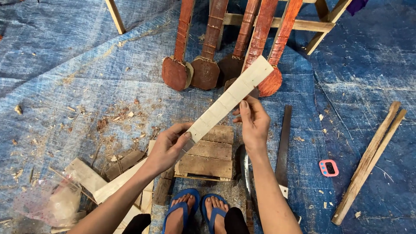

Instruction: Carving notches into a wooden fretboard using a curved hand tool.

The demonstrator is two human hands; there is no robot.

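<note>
pale strip (227, 102) held in the air, slanting up and away. left hand (167, 149) pinches its near end, thumb on top; right hand (253, 123) grips mid-length, fingers (244, 113) pressed together along one edge. judgement: a steady two-point hold keeps the scored face readable; a grip nearer the far end would curb flex. below the fingers: slatted block (208, 158), blade (246, 171), saw (282, 147). beyond the fingertips: red-brown necks (212, 43), close to the strip's far end. tarp (65, 65) littered with shavings.
</note>
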